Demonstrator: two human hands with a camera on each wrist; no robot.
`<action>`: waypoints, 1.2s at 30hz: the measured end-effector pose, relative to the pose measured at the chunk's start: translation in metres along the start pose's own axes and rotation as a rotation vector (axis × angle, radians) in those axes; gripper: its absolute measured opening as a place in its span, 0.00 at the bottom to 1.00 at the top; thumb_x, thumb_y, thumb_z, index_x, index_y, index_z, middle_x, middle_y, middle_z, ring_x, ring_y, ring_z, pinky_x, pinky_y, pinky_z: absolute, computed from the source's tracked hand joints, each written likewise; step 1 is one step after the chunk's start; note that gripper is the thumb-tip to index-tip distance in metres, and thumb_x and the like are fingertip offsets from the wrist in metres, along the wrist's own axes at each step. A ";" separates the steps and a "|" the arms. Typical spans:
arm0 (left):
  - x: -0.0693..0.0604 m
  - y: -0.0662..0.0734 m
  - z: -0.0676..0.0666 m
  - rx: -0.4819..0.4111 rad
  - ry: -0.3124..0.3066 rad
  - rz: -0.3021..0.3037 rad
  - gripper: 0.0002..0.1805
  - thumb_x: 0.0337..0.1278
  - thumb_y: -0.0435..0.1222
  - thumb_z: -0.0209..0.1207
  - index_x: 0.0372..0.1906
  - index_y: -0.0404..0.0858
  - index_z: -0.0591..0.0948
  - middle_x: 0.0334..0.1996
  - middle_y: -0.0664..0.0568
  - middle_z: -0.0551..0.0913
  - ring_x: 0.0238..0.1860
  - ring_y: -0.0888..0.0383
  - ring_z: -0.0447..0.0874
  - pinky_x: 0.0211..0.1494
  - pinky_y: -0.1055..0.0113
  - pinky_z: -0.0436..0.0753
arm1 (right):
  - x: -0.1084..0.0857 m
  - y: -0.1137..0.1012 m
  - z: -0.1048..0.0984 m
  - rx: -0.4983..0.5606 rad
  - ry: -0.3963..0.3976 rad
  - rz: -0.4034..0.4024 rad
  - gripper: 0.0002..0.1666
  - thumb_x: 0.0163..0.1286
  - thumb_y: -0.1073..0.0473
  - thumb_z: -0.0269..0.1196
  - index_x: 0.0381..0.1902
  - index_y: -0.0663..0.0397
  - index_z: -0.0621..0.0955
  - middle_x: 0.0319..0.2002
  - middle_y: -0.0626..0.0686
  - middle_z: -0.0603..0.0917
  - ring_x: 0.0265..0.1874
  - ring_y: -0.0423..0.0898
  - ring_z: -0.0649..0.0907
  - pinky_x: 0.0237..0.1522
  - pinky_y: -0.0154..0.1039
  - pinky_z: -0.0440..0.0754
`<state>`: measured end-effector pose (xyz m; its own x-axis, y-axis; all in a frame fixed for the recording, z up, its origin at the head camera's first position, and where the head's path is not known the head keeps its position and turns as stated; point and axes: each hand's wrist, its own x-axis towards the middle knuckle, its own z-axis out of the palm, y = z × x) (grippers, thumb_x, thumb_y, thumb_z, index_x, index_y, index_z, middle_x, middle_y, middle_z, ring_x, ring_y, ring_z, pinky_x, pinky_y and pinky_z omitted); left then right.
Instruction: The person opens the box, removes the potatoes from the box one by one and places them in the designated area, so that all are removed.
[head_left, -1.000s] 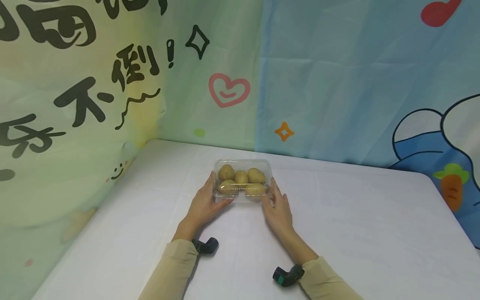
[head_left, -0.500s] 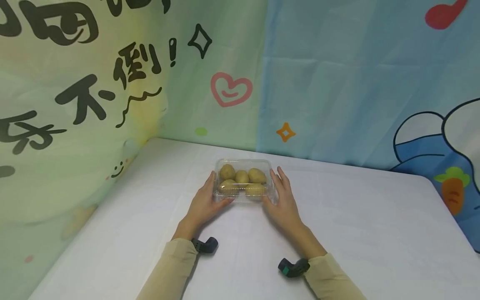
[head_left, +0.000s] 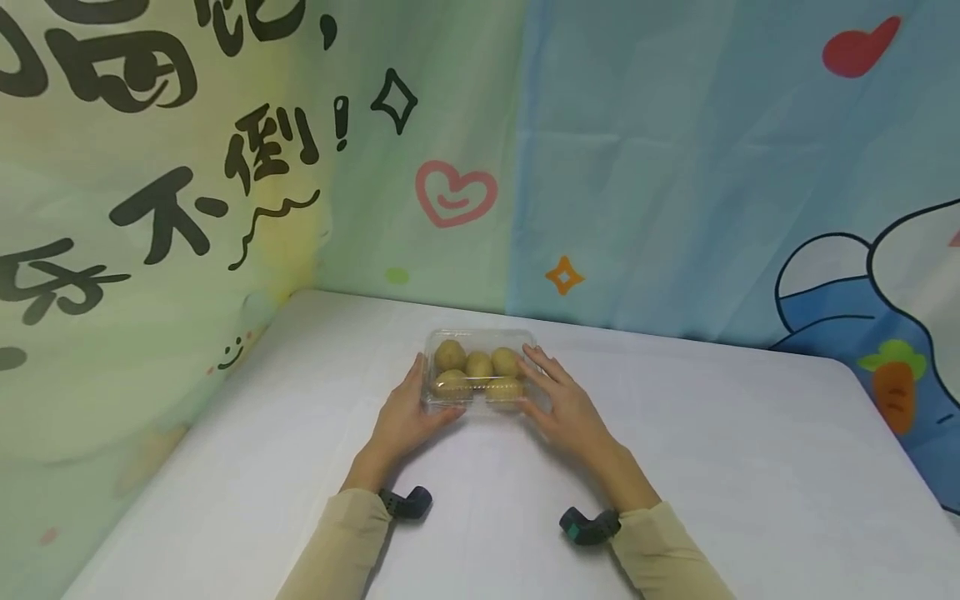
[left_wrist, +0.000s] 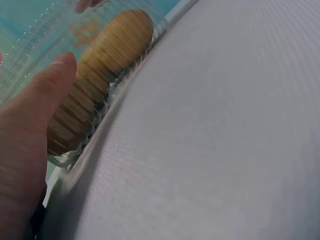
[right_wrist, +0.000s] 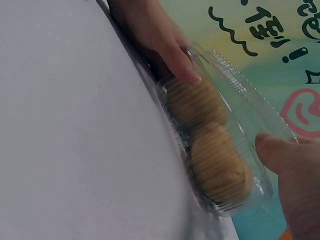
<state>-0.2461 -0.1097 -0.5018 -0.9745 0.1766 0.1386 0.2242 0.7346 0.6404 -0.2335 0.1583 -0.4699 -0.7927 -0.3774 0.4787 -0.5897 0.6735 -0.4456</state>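
Observation:
A clear plastic clamshell box [head_left: 480, 336] with several small potatoes [head_left: 479, 364] inside stands on the white table. At its left side, my left hand [head_left: 403, 421] grips it, the thumb across the front corner and the fingers along the side wall. In the left wrist view the left thumb [left_wrist: 55, 80] presses on the ribbed front wall. My right hand [head_left: 566, 412] is at the right side, fingers reaching over the top right edge and thumb near the front corner. The right thumb [right_wrist: 275, 152] touches the upper edge in the right wrist view. Whether the lid is fastened, I cannot tell.
The white-covered table [head_left: 720, 467] extends around the box. Behind and to the left hangs a printed cloth backdrop [head_left: 637, 167], close to the table's back edge. A dark wrist camera [head_left: 407, 503] sits at the left cuff, another wrist camera [head_left: 590, 527] at the right.
The right hand first let its fingers rise off the box's right side, then brought them inward over the top right edge. The left hand keeps its hold, and the box stays in place.

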 end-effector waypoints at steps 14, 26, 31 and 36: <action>-0.007 -0.002 0.000 0.001 0.024 0.046 0.58 0.46 0.60 0.65 0.74 0.33 0.51 0.71 0.39 0.60 0.69 0.40 0.63 0.70 0.46 0.67 | 0.000 0.008 0.006 0.161 0.071 -0.047 0.32 0.45 0.58 0.74 0.53 0.53 0.82 0.64 0.54 0.75 0.65 0.56 0.71 0.62 0.52 0.74; -0.006 -0.005 0.002 -0.089 -0.014 0.020 0.53 0.45 0.57 0.67 0.73 0.40 0.57 0.69 0.44 0.66 0.69 0.45 0.64 0.73 0.50 0.64 | 0.001 -0.004 0.010 0.055 0.172 -0.098 0.30 0.46 0.56 0.73 0.51 0.51 0.83 0.62 0.56 0.76 0.61 0.57 0.75 0.53 0.51 0.81; -0.004 -0.003 0.003 -0.094 -0.008 0.026 0.51 0.45 0.56 0.67 0.72 0.41 0.59 0.68 0.45 0.69 0.68 0.46 0.66 0.72 0.52 0.65 | 0.004 -0.009 0.007 0.020 0.195 -0.086 0.27 0.48 0.55 0.72 0.49 0.51 0.84 0.60 0.56 0.78 0.59 0.57 0.77 0.51 0.51 0.83; -0.002 0.000 0.004 -0.072 0.011 0.044 0.50 0.46 0.53 0.68 0.71 0.36 0.61 0.67 0.42 0.69 0.68 0.45 0.67 0.72 0.51 0.66 | 0.015 -0.018 0.004 0.015 0.223 0.002 0.24 0.54 0.56 0.69 0.51 0.50 0.83 0.60 0.55 0.79 0.59 0.54 0.78 0.49 0.50 0.84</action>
<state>-0.2442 -0.1079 -0.5049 -0.9637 0.2002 0.1765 0.2663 0.6768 0.6863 -0.2351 0.1382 -0.4579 -0.7410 -0.2255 0.6326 -0.5920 0.6640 -0.4568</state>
